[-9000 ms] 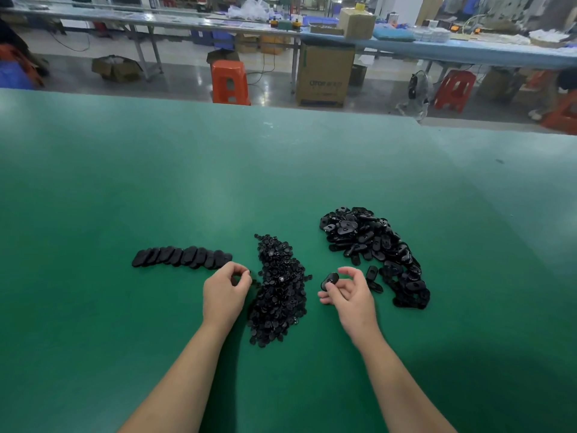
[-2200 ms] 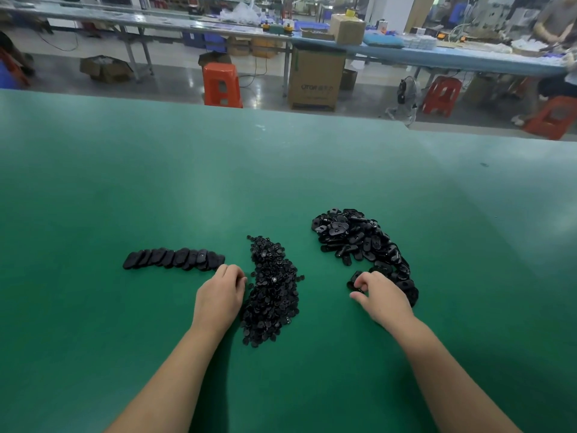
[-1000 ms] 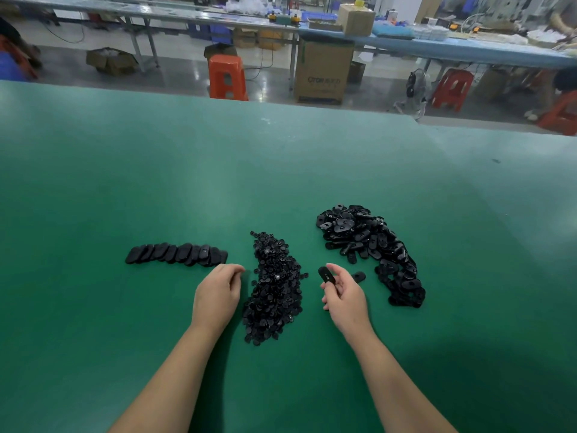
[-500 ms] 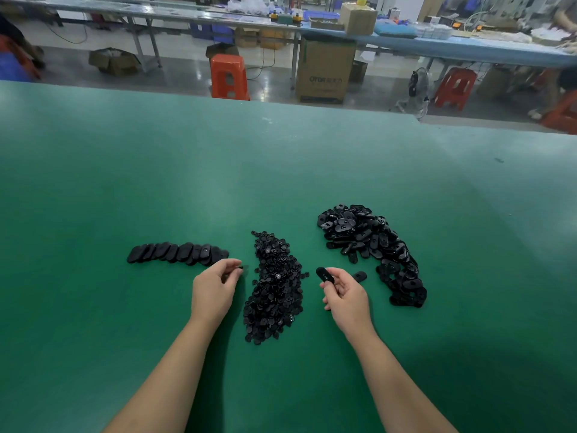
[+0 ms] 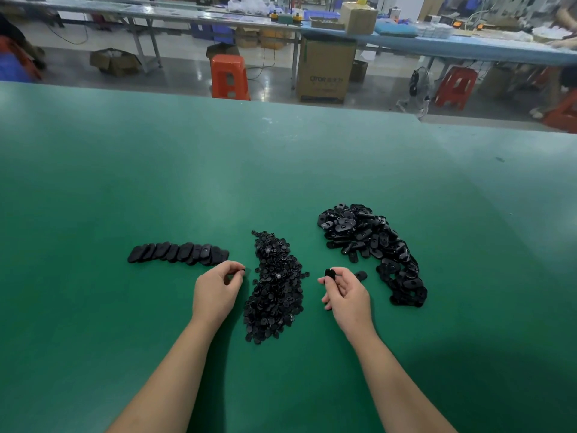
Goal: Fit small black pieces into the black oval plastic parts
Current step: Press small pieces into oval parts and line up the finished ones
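On the green tabletop [image 5: 281, 170] three dark groups lie in front of the person. In the middle sits a heap of small black pieces [image 5: 276, 285]; to its right, a curved pile of black oval parts [image 5: 371, 245]; to the left, a neat overlapping row of oval parts [image 5: 178, 253].

The right hand [image 5: 345, 293] has its grip closed on one oval part [image 5: 329, 273] — pinched between thumb and fingertips, held just above the tabletop between the middle heap and the right pile. A single loose oval [image 5: 360, 275] lies just beyond that hand, near the pile's edge.

The left hand [image 5: 217, 290] rests beside the left edge of the small-piece heap, near the end of the row. Its thumb and forefinger are curled together on something tiny and dark [image 5: 243, 270] — too small to tell what it is.

Across the aisle stand an orange stool [image 5: 229, 76] and a cardboard box [image 5: 324, 70] under a long bench.
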The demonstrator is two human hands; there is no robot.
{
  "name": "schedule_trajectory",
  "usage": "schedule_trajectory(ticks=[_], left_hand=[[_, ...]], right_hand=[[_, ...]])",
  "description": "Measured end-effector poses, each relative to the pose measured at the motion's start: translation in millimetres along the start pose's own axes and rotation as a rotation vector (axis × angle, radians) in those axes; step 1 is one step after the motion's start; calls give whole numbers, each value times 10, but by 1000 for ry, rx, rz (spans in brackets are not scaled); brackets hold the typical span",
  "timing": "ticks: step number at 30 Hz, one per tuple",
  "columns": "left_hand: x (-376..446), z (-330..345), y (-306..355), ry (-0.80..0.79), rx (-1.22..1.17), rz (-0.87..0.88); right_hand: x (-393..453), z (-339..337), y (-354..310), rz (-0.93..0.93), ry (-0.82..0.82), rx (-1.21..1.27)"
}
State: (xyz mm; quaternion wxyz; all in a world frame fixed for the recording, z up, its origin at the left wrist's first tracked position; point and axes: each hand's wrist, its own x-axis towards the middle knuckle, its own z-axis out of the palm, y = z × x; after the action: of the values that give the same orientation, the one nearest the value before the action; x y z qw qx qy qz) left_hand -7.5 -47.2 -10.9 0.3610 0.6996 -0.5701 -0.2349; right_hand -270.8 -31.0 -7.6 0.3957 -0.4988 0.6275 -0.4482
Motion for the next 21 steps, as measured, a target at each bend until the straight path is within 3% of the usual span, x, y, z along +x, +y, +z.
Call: schedule_trajectory(ticks=[7,15,21], left_hand=[[-20,-9,33,11,29,20],[-13,-21,38,-13,69,44],[-19,24,233,-23,-40,-1]], right_hand=[[14,-14,24,-26,69,-114],[27,-6,-2,6,49,-45],[29,1,-6,19,33,4]])
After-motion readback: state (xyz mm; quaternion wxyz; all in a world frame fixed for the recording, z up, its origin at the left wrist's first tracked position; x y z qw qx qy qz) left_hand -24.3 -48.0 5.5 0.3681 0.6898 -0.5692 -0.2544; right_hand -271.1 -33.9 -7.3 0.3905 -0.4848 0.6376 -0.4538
